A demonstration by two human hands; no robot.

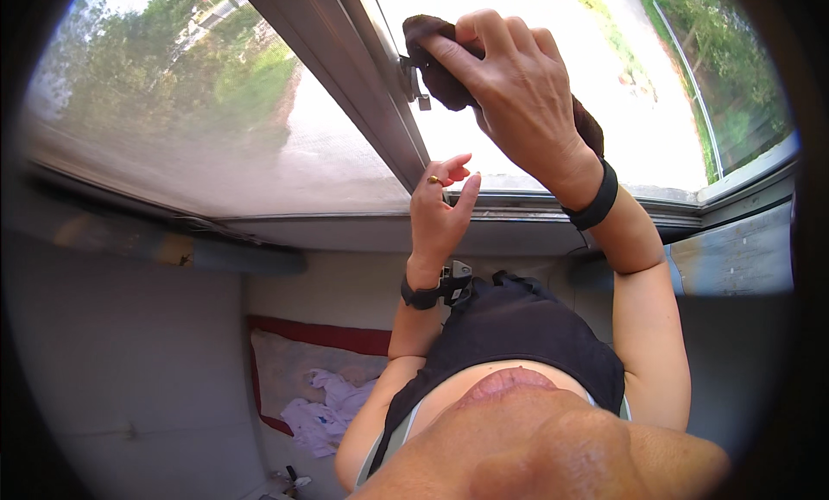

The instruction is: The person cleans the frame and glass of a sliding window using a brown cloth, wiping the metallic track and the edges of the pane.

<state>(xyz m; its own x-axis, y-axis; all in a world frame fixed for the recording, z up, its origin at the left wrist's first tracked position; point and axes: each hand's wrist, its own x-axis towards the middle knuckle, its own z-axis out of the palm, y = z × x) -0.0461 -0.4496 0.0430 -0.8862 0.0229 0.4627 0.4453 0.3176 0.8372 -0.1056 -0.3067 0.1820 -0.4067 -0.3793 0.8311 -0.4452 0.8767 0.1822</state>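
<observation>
My right hand (528, 98) grips a dark brown cloth (447, 79), bunched up beside the window latch (416, 85). One end of the cloth trails behind the wrist. Whether it touches the latch or the frame, I cannot tell. Lower down, my left hand (443, 202) holds nothing, its fingers loosely curled and thumb apart, a ring on one finger. It hovers near the foot of the upright window frame (363, 79). Bright daylight comes through the opening on the right, while a mesh screen (214, 124) covers the left side.
A sill track (518, 210) runs along the window's bottom. Patterned blue padding (732, 257) lies at the right below the window. On the floor to the left, a pale lilac cloth (330, 409) rests on a red-edged mat (311, 330). Small items (291, 480) lie nearby.
</observation>
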